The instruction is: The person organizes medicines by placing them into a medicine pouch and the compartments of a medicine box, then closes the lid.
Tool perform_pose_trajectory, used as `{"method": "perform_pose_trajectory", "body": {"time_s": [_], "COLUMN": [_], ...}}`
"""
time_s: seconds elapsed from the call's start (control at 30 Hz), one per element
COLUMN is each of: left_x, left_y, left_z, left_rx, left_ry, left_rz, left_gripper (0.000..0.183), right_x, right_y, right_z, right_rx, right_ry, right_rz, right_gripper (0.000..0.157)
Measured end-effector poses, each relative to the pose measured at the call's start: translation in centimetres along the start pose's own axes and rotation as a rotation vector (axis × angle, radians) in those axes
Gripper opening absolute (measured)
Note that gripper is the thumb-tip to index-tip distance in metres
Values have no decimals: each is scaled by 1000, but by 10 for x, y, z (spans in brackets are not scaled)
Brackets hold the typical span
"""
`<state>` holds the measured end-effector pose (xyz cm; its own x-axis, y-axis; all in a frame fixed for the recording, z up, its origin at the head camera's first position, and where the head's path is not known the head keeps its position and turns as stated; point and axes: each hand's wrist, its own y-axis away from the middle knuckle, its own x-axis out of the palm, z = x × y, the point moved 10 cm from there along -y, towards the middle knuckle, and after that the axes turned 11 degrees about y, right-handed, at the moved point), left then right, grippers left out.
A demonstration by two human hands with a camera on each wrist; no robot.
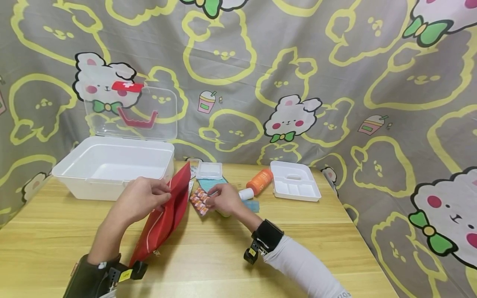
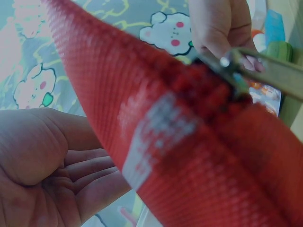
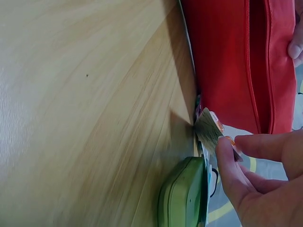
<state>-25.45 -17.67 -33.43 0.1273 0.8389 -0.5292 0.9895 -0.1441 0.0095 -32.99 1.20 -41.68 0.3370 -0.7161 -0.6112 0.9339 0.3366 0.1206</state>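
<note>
"Red and unzipped, the pouch [image 1: 158, 229] is slanting across my head view. What are the hands doing?"

"I'm watching the left hand [image 1: 143, 198] gripping the pouch's upper edge, fingers narrow on it. The right hand [image 1: 227, 199] is pinching the blister pack [image 1: 199, 201] just right of the pouch, outside its mouth. I'm not managing to tell whether the pack is touching the worktop [image 1: 223, 256]."

"How far along are you putting us?"

"I'm judging it partway: the zip is standing apart, and beyond the pouch, to its left, the white box [image 1: 98, 191] is waiting with its lid raised."

"And what's left?"

"Plenty, I'm guessing. Right of the pouch, the green case [image 3: 182, 198], clear container [image 1: 209, 170] and orange bottle [image 1: 261, 181] are lying loose, with the compartment tray [image 1: 284, 171] sitting farthest from it. I'm not seeing what the pouch is holding inside."
</note>
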Motion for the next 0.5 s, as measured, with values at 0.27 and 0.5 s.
{"method": "perform_pose_trajectory", "body": {"time_s": [0.27, 0.5], "left_x": [0, 0], "left_y": [1, 1], "left_z": [0, 0], "left_rx": [-1, 0], "left_ry": [1, -5], "left_rz": [-3, -3], "left_gripper": [30, 30], "right_x": [-4, -14], "right_y": [0, -1], "right_z": [0, 3], "right_rx": [-15, -22], "right_ry": [-6, 1], "right_rz": [-1, -19], "right_gripper": [12, 12]}}
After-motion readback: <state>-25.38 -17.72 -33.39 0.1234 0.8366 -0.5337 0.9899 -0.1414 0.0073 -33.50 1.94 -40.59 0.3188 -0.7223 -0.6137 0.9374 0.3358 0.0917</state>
